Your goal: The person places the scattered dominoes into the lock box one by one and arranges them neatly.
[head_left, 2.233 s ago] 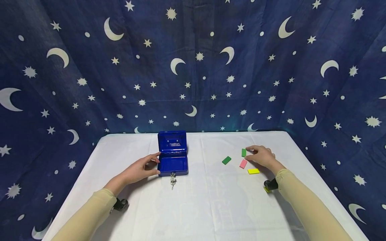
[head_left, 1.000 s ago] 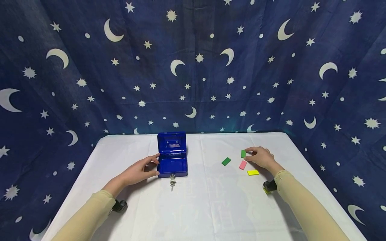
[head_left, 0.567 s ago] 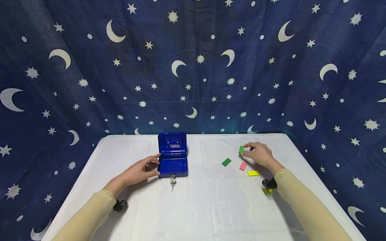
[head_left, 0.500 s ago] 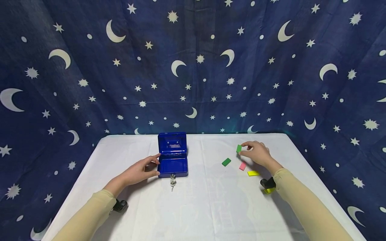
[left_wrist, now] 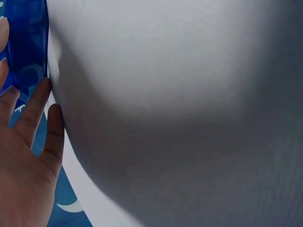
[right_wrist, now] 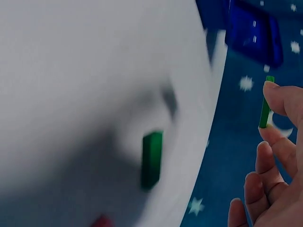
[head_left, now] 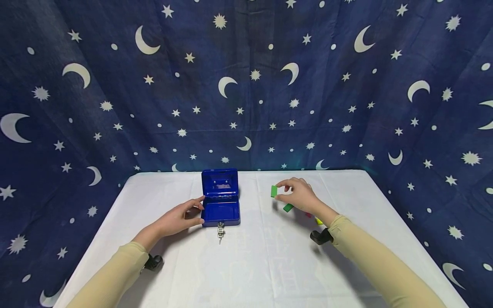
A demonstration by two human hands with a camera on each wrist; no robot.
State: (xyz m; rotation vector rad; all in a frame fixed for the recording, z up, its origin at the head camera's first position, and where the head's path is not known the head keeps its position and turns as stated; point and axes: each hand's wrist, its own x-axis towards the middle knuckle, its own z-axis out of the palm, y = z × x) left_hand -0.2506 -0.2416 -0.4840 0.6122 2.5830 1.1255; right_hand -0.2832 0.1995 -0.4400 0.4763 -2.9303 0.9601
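My right hand [head_left: 302, 196] pinches a light green domino-like block [head_left: 274, 191] upright between thumb and fingertips. It is raised above the cloth, right of the blue metal cash box [head_left: 221, 223]. In the right wrist view the block [right_wrist: 265, 104] shows edge-on at the fingertips, the other fingers loosely bent. The box stands with its lid [head_left: 220, 182] tipped back and its inside bare. At its left side my left hand [head_left: 177, 219] rests with spread fingers, thumb at the front corner. The left wrist view shows the fingertips right at the box [left_wrist: 28, 42].
Below the right hand lie a dark green block [head_left: 288, 207], a pink block [head_left: 308, 215] and a yellow block [head_left: 319, 221], the last two partly hidden by the wrist. Keys [head_left: 221, 233] hang from the box's front lock. A starry curtain [head_left: 265, 85] surrounds the white-covered table [head_left: 246, 273].
My right hand has picked up the light green block from the cloth and carried it left toward the box. The left hand stays at the box.
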